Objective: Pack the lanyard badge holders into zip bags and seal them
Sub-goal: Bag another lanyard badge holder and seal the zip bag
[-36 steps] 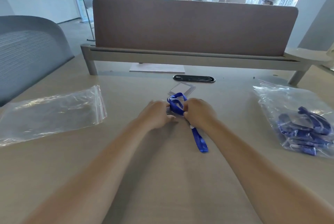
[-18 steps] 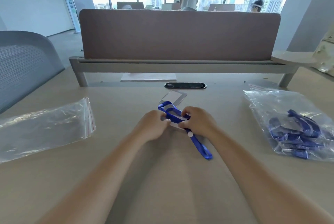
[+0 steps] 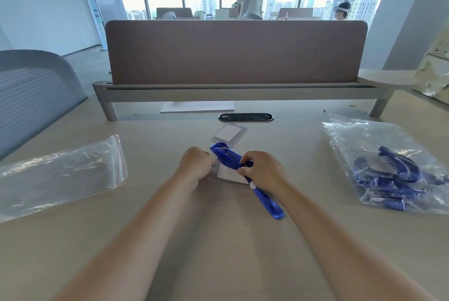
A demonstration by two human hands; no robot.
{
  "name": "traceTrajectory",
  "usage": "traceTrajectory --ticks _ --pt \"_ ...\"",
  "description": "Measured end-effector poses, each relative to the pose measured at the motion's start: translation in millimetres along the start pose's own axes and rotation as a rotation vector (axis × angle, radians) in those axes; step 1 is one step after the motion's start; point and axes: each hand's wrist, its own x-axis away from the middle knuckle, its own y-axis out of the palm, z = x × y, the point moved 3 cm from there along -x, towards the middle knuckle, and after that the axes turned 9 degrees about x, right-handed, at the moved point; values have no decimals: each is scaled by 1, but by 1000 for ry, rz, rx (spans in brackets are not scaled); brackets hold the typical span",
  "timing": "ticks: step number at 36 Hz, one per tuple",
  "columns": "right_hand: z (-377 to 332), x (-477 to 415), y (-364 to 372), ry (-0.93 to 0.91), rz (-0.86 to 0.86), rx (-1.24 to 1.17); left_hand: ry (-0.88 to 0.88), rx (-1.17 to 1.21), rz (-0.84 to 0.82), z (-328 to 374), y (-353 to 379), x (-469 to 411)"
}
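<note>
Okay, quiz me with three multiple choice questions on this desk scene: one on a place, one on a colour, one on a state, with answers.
1. Where is the filled bag?
A. right side of the desk
B. left side of the desk
C. on the chair

2. What colour is the lanyard?
A. red
B. blue
C. green

3. What is the right hand doing?
A. lying flat
B. pinching the lanyard
C. holding a bag

Answers: 1 A, it lies at the far right; 2 B, it is plainly blue; 3 B, it is curled onto the lanyard.
</note>
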Motion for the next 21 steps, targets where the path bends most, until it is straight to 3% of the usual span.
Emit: traceTrajectory --ticks 5,10,21 --pt "-1 -2 -5 35 29 -39 6 -47 -57 -2 1 8" --pt "-2 -5 -24 60 89 -61 25 53 -32 -1 -22 14" --pt "-55 -3 -85 -120 201 6 122 182 44 4 -74 31"
